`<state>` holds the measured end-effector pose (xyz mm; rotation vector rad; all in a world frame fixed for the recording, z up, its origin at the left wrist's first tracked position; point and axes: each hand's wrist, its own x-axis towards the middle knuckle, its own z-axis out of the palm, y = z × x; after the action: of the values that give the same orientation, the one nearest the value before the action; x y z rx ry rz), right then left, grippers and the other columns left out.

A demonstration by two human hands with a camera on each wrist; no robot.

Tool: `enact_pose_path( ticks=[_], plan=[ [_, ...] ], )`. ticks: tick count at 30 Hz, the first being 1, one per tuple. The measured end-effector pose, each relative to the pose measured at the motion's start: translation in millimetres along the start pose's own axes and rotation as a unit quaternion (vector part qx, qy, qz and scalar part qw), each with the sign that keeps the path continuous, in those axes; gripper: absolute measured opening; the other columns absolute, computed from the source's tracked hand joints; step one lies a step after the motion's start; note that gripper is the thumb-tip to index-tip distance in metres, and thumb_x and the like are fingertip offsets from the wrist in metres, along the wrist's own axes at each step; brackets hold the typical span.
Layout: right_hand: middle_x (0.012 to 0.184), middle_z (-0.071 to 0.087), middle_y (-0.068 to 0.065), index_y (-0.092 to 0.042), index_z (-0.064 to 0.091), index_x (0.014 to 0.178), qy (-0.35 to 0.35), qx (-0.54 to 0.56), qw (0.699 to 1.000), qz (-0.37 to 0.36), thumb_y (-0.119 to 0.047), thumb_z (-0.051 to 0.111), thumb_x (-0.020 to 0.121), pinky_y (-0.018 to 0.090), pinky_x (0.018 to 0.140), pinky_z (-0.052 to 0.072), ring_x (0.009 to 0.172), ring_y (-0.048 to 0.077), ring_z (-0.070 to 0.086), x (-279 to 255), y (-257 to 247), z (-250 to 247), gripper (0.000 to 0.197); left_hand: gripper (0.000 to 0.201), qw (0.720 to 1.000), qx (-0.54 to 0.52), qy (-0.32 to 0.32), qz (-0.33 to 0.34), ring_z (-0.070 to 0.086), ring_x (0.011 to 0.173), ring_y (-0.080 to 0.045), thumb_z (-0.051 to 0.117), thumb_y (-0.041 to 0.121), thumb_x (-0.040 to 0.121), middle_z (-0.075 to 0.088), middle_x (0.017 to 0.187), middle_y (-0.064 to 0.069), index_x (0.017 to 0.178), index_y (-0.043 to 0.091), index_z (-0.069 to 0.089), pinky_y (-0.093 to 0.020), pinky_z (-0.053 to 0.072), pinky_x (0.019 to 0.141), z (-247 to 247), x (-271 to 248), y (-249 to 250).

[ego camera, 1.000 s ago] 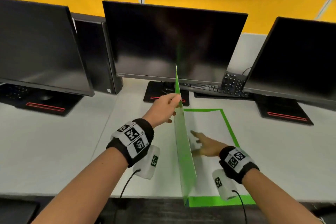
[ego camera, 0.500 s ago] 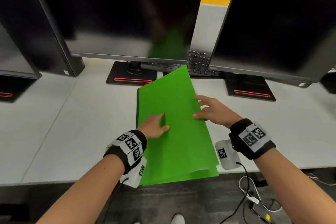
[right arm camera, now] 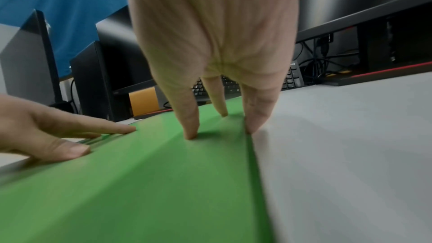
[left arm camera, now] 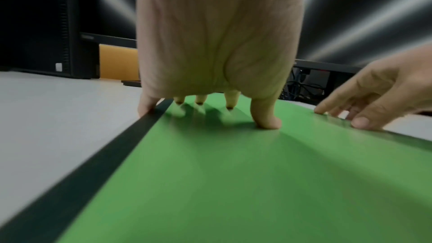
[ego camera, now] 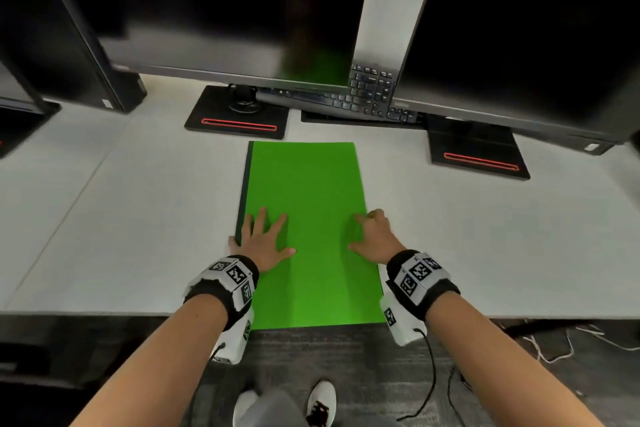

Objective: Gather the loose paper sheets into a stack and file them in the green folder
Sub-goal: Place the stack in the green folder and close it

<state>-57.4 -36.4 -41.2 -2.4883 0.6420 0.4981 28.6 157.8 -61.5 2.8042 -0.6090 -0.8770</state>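
The green folder [ego camera: 308, 204] lies shut and flat on the white table [ego camera: 121, 218], its near end just over the front edge. No loose paper sheets show anywhere. My left hand [ego camera: 263, 239] rests flat on the cover beside the black spine strip [ego camera: 242, 194], fingers spread, little finger off the edge on the table. In the left wrist view the fingertips [left arm camera: 266, 123] press the green folder [left arm camera: 233, 182]. My right hand [ego camera: 374, 236] presses its fingertips [right arm camera: 190, 134] onto the folder [right arm camera: 151, 182] at its right edge. Neither hand grips anything.
Black monitors [ego camera: 225, 10] stand close behind the folder on stands with a red stripe [ego camera: 239, 123]. A black keyboard [ego camera: 360, 97] lies between them. Bare table [ego camera: 502, 246] spreads left and right of the folder. Cables [ego camera: 554, 347] lie on the floor at the right.
The green cover stood upright over white sheets, then swung down to the right. It now lies flat and shut, with both hands pressing on it.
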Motion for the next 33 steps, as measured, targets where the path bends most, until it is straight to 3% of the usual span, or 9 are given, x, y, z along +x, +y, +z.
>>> enact_pose_path(
  ticks=[5, 8, 14, 16, 20, 22, 26, 30, 33],
  plan=[
    [0.138, 0.029, 0.022, -0.003, 0.031, 0.139, 0.036, 0.033, 0.997, 0.066, -0.028, 0.067, 0.084, 0.034, 0.105, 0.032, 0.130, 0.037, 0.029, 5, -6, 4, 0.071, 0.069, 0.991, -0.104, 0.074, -0.046, 0.014, 0.139, -0.041, 0.062, 0.027, 0.086, 0.012, 0.152, -0.018, 0.145, 0.023, 0.026, -0.046, 0.022, 0.114, -12, 1, -9],
    [0.140, 0.029, 0.022, 0.001, 0.027, 0.138, 0.044, 0.066, 0.988, 0.133, -0.029, 0.074, 0.078, 0.037, 0.105, 0.034, 0.132, 0.037, 0.031, 7, -12, 3, 0.082, 0.079, 0.981, -0.135, 0.096, -0.105, 0.027, 0.129, -0.041, 0.069, 0.031, 0.080, 0.024, 0.141, -0.023, 0.139, 0.004, 0.025, -0.043, 0.033, 0.105, -16, -2, -11],
    [0.139, 0.036, 0.022, 0.001, 0.021, 0.136, 0.013, 0.111, 0.970, 0.218, -0.031, 0.085, 0.063, 0.041, 0.108, 0.037, 0.131, 0.037, 0.037, 20, -14, -1, 0.103, 0.090, 0.972, -0.156, 0.077, -0.156, 0.038, 0.126, -0.038, 0.075, 0.039, 0.073, 0.031, 0.137, -0.024, 0.134, -0.004, 0.024, -0.041, 0.037, 0.103, -20, 0, -18],
    [0.134, 0.046, 0.020, 0.004, 0.033, 0.133, 0.003, 0.133, 0.966, 0.222, -0.031, 0.089, 0.056, 0.040, 0.104, 0.043, 0.127, 0.036, 0.044, 26, -12, -1, 0.102, 0.093, 0.968, -0.182, 0.072, -0.158, 0.039, 0.127, -0.038, 0.077, 0.039, 0.070, 0.033, 0.137, -0.025, 0.132, -0.004, 0.025, -0.041, 0.038, 0.103, -19, 3, -22],
    [0.121, 0.061, 0.018, 0.001, 0.056, 0.119, 0.012, 0.187, 0.961, 0.205, -0.042, 0.089, 0.023, 0.044, 0.094, 0.052, 0.111, 0.033, 0.059, 66, 27, 26, 0.110, 0.095, 0.970, -0.190, 0.034, -0.148, 0.042, 0.128, -0.035, 0.078, 0.042, 0.067, 0.042, 0.136, -0.023, 0.133, -0.009, 0.031, -0.039, 0.041, 0.104, -24, 10, -30],
    [0.124, 0.058, 0.017, -0.002, 0.054, 0.123, 0.032, 0.191, 0.959, 0.205, -0.044, 0.088, 0.035, 0.041, 0.096, 0.050, 0.115, 0.032, 0.056, 47, 13, 25, 0.103, 0.090, 0.965, -0.214, 0.016, -0.148, 0.047, 0.125, -0.035, 0.080, 0.042, 0.066, 0.049, 0.135, -0.021, 0.130, -0.007, 0.039, -0.038, 0.043, 0.102, -27, 12, -34],
    [0.132, 0.046, 0.020, 0.003, 0.034, 0.130, 0.070, 0.255, 0.944, 0.200, -0.016, 0.077, 0.073, 0.040, 0.100, 0.046, 0.121, 0.034, 0.048, 12, -15, 20, 0.074, 0.095, 0.964, -0.208, 0.027, -0.164, 0.043, 0.127, -0.033, 0.078, 0.052, 0.062, 0.047, 0.135, -0.020, 0.130, -0.002, 0.040, -0.037, 0.042, 0.103, -27, 10, -36],
    [0.133, 0.047, 0.023, 0.005, 0.029, 0.129, 0.106, 0.282, 0.934, 0.192, -0.012, 0.067, 0.083, 0.039, 0.097, 0.044, 0.122, 0.034, 0.049, 6, -10, 26, 0.063, 0.097, 0.941, -0.310, 0.044, -0.132, 0.033, 0.134, -0.035, 0.081, 0.028, 0.068, 0.032, 0.144, -0.023, 0.139, -0.004, 0.023, -0.038, 0.034, 0.108, -22, 8, -25],
    [0.136, 0.044, 0.024, 0.006, 0.028, 0.129, 0.124, 0.284, 0.932, 0.188, -0.012, 0.064, 0.086, 0.039, 0.099, 0.043, 0.124, 0.034, 0.048, 3, -4, 26, 0.059, 0.090, 0.929, -0.354, 0.051, -0.096, 0.040, 0.130, -0.035, 0.081, 0.018, 0.070, 0.039, 0.142, -0.022, 0.136, -0.004, 0.024, -0.040, 0.038, 0.106, -21, 8, -17]
  ],
)
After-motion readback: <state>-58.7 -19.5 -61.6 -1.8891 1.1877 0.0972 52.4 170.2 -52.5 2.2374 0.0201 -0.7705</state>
